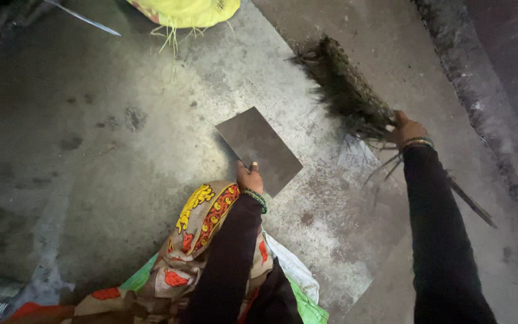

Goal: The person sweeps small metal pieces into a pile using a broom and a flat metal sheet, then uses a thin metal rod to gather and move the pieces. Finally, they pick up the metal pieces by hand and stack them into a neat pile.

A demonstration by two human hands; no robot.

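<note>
Patterned cloth [202, 222] drapes below the left hand [249, 178] pinching a flat metal sheet [259, 149], while the right hand [407, 129] grips a grass broom [346, 90].

Both arms are covered in long, close-fitting dark sleeves, almost black, that run from the lower edge of the frame up to the wrists. The left hand [249, 178], at centre frame, wears a beaded bangle of green with darker beads at the wrist, just where the sleeve ends. The right hand [407, 129], at right of centre, carries a stack of thin bangles in green and a reddish tone above its cuff. In the lower left, draped cloth covers the body: beige fabric printed with yellow, red and orange motifs, with bright green and white cloth showing beneath it.
</note>
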